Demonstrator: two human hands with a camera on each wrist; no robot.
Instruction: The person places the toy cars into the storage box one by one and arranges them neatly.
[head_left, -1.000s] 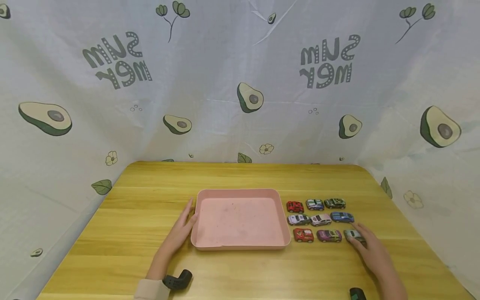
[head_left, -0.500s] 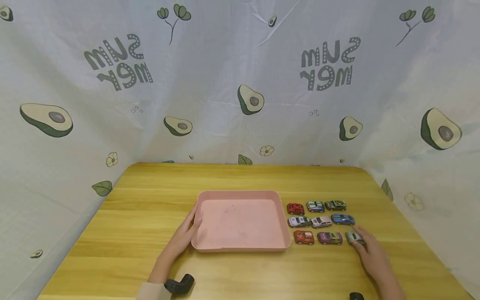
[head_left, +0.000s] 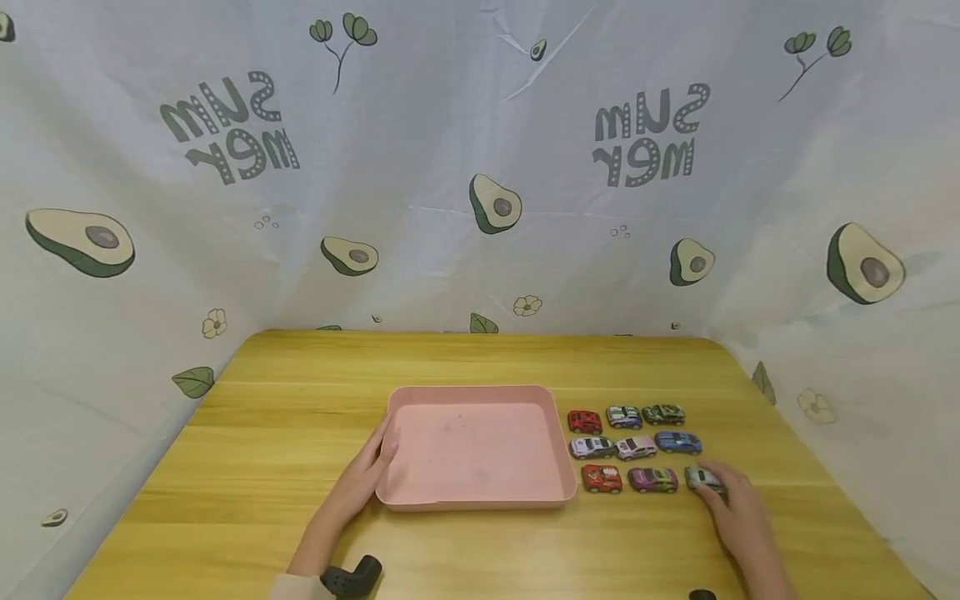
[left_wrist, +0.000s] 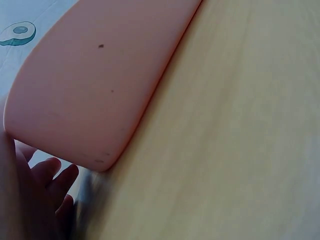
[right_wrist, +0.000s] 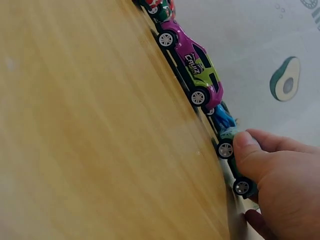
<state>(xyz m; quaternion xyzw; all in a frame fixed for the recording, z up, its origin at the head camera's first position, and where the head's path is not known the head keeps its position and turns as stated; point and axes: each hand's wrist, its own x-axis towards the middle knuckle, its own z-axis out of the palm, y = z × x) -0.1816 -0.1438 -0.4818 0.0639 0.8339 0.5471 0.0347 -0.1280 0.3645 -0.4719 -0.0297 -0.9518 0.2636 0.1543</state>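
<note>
My left hand (head_left: 358,482) holds the left side of a shallow pink tray (head_left: 480,505), its thumb over the rim. In the left wrist view, curled fingers (left_wrist: 60,180) show beyond the tray's corner. At the right, my right hand (head_left: 741,512) pinches a pale green toy car (head_left: 697,477) between thumb and fingers. The right wrist view has the thumb (right_wrist: 247,150) on the car's near side, and its wheels are close to the table. Just left of it stands a purple and lime toy car (head_left: 652,479).
More toy cars stand in rows right of the tray: a red one (head_left: 602,478), a blue one (head_left: 678,442), a white police-style one (head_left: 592,447) and several others. Beneath is a wooden table (head_left: 480,550). A printed curtain (head_left: 420,150) hangs behind and at the sides.
My right hand's fingers have drawn in from beside the pale green car to pinch it. My left thumb has moved over the tray's rim. The head view has shifted slightly.
</note>
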